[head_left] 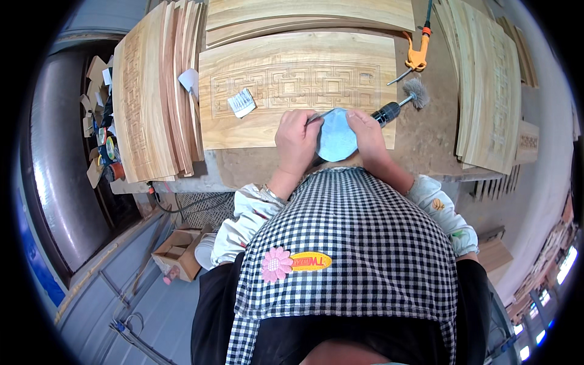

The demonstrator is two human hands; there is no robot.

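I hold a light blue round sheet (337, 135), which looks like a sanding disc, in front of my apron at the bench edge. My left hand (296, 139) is closed on its left edge, where a thin dark edge also shows by the fingertips. The fingers of my right hand (369, 139) are closed on the upper right edge. Just beyond my right hand lies a black drill chuck (387, 113) with a grey wheel brush (416, 93) on its shaft; the tool's body is hidden. Beneath both, a carved wooden panel (292, 58) lies flat on the bench.
A folded printed paper (242, 103) lies on the panel. An orange air blow gun (417, 56) rests at the far right on the bench (435, 137). Stacked boards (155, 91) stand at the left, more carved panels (490, 85) at the right. A cardboard box (179, 250) sits below left.
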